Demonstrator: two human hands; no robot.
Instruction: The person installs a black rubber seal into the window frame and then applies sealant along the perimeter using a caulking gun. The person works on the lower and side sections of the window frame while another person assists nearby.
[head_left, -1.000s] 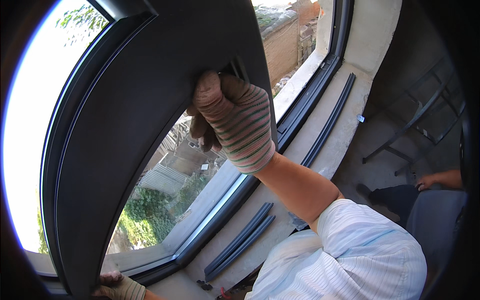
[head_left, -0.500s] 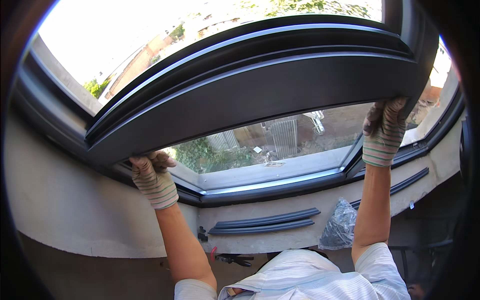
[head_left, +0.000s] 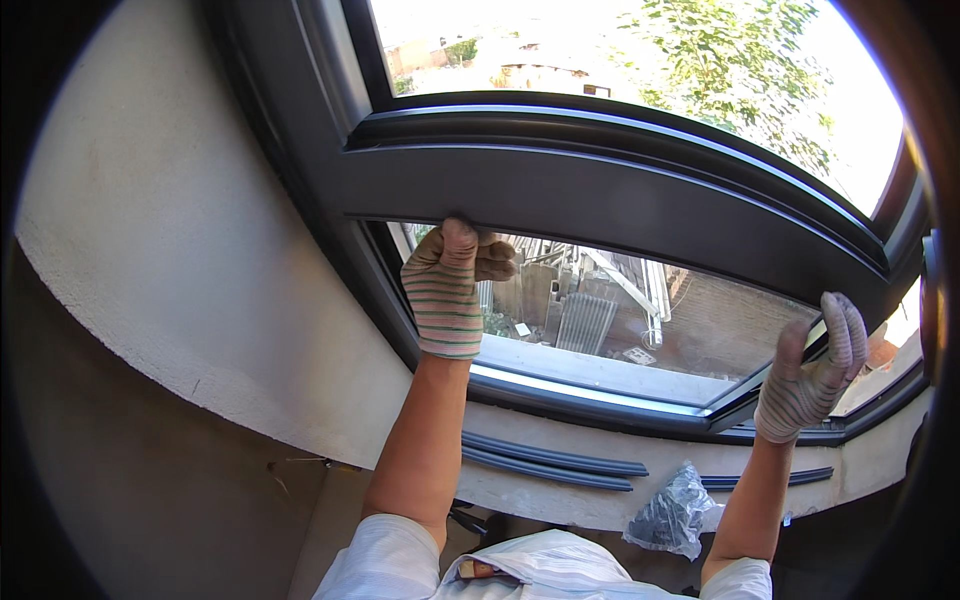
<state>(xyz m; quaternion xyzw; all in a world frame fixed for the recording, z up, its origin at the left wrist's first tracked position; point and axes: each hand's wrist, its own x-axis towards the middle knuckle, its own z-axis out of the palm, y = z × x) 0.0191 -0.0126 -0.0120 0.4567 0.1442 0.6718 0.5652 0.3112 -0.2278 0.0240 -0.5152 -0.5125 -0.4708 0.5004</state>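
With left hand (head_left: 447, 297), gripping lower edge of dark crossbar (head_left: 590, 205); with right hand (head_left: 808, 390), holding fingers spread loose near its right end, contact unclear. Probably steadying crossbar across window frame (head_left: 295, 130); next, likely needs right-side grip.

head view, now | texts: none that can be read | labels: none legible | brands: none legible | numbers: none legible | signs: none legible anywhere in view
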